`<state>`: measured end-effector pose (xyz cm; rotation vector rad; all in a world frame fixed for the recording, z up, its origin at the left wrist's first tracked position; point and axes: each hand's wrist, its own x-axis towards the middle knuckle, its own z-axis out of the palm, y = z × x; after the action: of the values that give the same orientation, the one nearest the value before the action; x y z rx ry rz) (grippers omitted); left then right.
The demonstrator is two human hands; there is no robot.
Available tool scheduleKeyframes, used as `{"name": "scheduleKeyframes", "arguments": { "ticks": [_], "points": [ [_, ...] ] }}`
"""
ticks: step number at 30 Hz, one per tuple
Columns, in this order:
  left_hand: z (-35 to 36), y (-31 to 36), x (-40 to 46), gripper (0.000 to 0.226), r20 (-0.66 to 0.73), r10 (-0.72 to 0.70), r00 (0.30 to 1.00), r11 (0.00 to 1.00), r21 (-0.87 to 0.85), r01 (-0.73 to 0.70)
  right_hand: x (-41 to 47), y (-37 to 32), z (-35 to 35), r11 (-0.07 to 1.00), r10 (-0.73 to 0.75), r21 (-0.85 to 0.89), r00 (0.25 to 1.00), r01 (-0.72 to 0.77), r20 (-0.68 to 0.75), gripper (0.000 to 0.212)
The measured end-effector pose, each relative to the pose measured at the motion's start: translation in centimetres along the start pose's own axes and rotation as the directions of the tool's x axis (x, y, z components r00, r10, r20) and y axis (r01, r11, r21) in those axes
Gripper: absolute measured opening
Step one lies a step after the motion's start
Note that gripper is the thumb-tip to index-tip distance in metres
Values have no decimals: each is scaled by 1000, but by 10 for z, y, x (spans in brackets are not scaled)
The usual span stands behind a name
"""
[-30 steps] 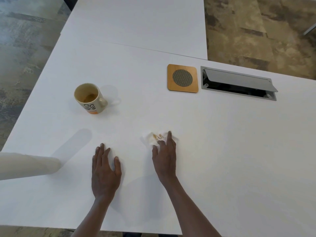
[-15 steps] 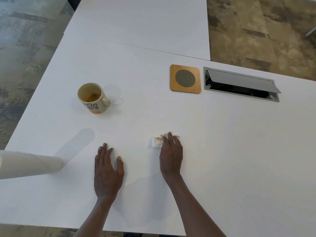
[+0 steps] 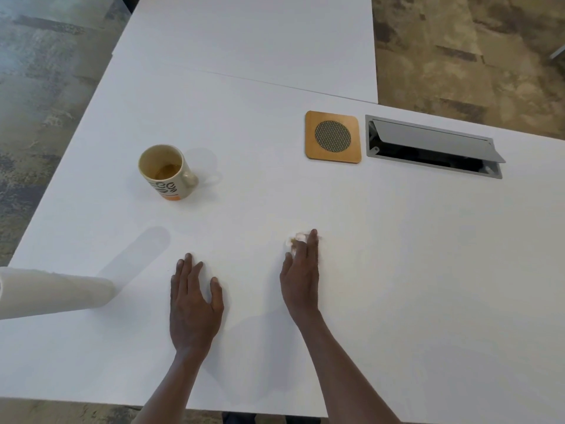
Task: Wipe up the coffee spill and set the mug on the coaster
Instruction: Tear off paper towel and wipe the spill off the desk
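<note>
Head view, looking down on a smooth white laminate table (image 3: 397,270). Right hand (image 3: 301,283) lies palm-down, fingers (image 3: 312,243) straight and close together, pressing a small crumpled white tissue wad with tan coffee stains (image 3: 294,238) flat to the surface; a press, not a pinch, with the wad poking out past the fingertips on their left. Slight blur at the fingertips. No open puddle visible around the wad; any remainder would be under the hand, cannot tell.

Left hand (image 3: 192,301) flat on the table, fingers loosely spread, thumb out, holding nothing.

Cream ceramic mug with dark lettering and an orange band at its base (image 3: 165,172) stands upright, well apart from both hands, ahead and left of them. Handle points right, toward the table centre. Brown dregs in the bottom. Left hand is the nearer one.

Square wooden coaster with rounded corners and a round dark mesh inset (image 3: 332,137) sits far ahead of the right hand, just beside a grey metal cable hatch with its lid tipped open (image 3: 434,146). Mug-to-coaster line runs left to right and slightly away from the person.

White paper towel roll (image 3: 52,293) at the near left edge.

Judgement: wiping nearly finished; mug not yet moved.
</note>
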<state>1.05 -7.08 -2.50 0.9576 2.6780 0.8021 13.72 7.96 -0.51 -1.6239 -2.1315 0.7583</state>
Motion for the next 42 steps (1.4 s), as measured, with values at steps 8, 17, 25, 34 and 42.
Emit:
{"name": "scheduleKeyframes", "arguments": {
  "ticks": [8,17,25,34,42],
  "points": [
    [2,0,-1,52,0,-17,1000,1000,0,17,1,18,-4,975,-72,-213,997,65,-24,38],
    [2,0,-1,52,0,-11,1000,1000,7,11,1,-12,22,946,-226,-202,962,254,151,52],
    [1,2,-2,51,2,-29,1000,1000,-6,29,-37,45,-15,912,-290,-239,936,333,197,57],
    [3,-2,-2,50,-10,1,1000,1000,8,-1,9,-30,35,921,-260,-201,911,334,320,59],
    [0,1,-1,49,4,-21,1000,1000,-8,21,-41,39,-7,888,-268,-271,897,372,352,70]
  ]
}}
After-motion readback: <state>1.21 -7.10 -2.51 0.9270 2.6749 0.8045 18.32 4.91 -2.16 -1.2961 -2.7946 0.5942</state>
